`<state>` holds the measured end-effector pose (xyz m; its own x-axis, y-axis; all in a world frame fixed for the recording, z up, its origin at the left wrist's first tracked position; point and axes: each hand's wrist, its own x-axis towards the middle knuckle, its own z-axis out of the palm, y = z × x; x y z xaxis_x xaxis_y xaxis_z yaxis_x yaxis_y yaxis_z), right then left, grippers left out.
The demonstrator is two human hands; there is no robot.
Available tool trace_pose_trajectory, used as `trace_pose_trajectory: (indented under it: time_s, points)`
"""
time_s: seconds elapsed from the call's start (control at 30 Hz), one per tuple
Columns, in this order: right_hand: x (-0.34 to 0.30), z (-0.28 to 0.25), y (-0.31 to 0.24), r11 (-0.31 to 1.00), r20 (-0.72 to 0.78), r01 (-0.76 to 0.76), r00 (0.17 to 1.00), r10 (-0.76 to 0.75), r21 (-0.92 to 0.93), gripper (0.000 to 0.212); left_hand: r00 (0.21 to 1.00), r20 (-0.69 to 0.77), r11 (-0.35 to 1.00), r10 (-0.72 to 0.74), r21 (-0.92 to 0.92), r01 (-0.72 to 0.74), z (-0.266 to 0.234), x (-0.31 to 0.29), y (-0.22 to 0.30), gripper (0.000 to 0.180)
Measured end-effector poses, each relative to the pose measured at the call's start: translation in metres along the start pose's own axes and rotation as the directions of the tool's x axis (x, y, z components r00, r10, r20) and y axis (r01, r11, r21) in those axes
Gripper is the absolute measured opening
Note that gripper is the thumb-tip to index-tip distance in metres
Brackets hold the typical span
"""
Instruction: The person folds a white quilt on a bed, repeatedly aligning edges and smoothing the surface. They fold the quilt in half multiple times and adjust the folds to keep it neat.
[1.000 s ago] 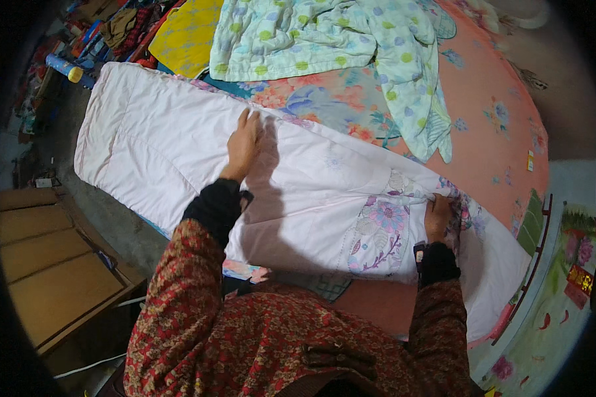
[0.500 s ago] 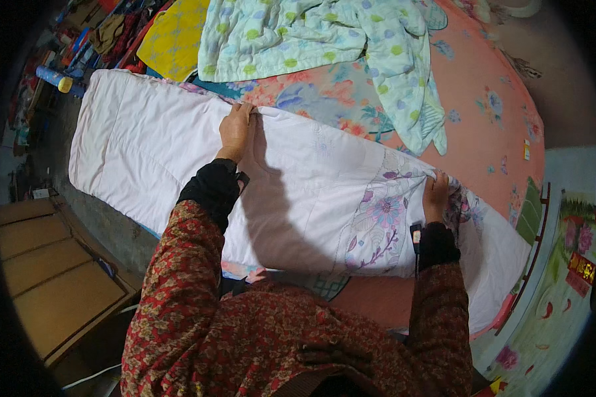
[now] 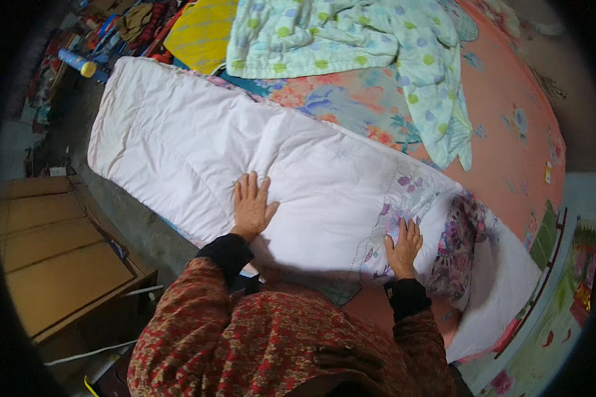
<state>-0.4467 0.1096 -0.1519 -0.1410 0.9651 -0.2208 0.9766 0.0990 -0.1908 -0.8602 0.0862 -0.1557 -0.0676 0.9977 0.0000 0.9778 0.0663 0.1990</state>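
both hands, left hand point(image 3: 252, 205) and right hand point(image 3: 402, 246), lie palm down, fingers flat and grasping nothing, pressing the folded white padded quilt point(image 3: 245, 152) smooth on the floral bed point(image 3: 510, 132).

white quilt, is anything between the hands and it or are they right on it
Nothing visible is in the way. The left hand lies flat on the white quilt, and the right hand presses flat on its flowered end. The dotted green blanket lies apart, farther back.

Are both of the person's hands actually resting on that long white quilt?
Touching. The head view shows the left hand lying flat, fingers spread, on the white quilt, and the right hand pressed palm-down on its flowered end, with no gap under either.
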Motion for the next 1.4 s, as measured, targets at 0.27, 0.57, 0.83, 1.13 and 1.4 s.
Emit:
trace_pose_trajectory:
  time_s: [0.27, 0.57, 0.83, 1.13, 1.4]
  points:
    - [0.016, 0.015, 0.009, 1.000, 0.036, 0.014, 0.999, -0.014, 0.000, 0.063, 0.999, -0.010, 0.999, -0.034, -0.028, 0.033, 0.009, 0.004, -0.003, 0.064]
    - [-0.007, 0.004, 0.004, 0.999, -0.030, 0.029, 0.999, -0.027, 0.044, 0.055, 1.000, 0.000, 0.999, -0.028, -0.041, 0.028, 0.012, 0.005, -0.005, 0.066]
    - [-0.114, 0.010, -0.038, 0.995, -0.142, -0.045, 0.988, 0.057, 0.087, 0.051, 0.998, -0.069, 0.995, 0.009, -0.099, -0.015, 0.016, 0.000, -0.009, 0.065]
    - [-0.207, 0.046, -0.064, 0.970, 0.004, -0.195, 0.981, 0.196, 0.145, 0.058, 0.988, 0.007, 0.962, 0.155, -0.228, -0.150, -0.018, -0.022, -0.034, 0.060]
    - [-0.224, 0.075, -0.058, 0.980, 0.236, -0.194, 0.955, 0.178, 0.047, 0.070, 0.973, -0.227, 0.993, -0.032, -0.118, 0.005, -0.063, -0.090, -0.169, 0.050]
